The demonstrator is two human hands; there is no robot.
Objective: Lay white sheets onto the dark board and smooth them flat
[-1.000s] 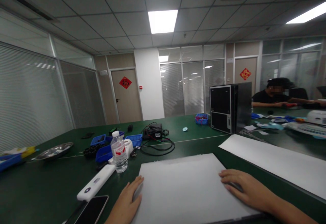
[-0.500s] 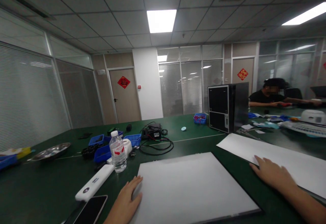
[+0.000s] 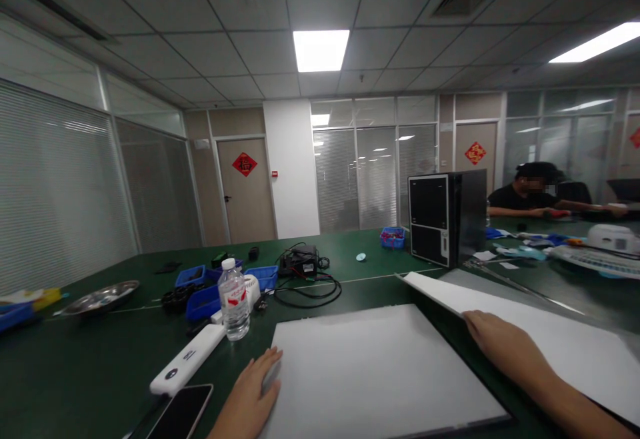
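Since a second ago the right hand (image 3: 510,346) has left the square white panel (image 3: 360,372) for the long white board (image 3: 555,339), whose left end now tilts up off the tabletop (image 3: 90,366); bent fingers hold its near edge, tips hidden. Left hand (image 3: 250,386) stays at the square panel's left edge, fingers slightly spread. Between panel and board runs a narrow green strip; wider open tabletop lies left of the phone (image 3: 183,412).

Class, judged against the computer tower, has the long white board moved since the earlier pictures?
Yes, leftward: the long white board now reaches past the left side of the computer tower; before, it stopped short of it.
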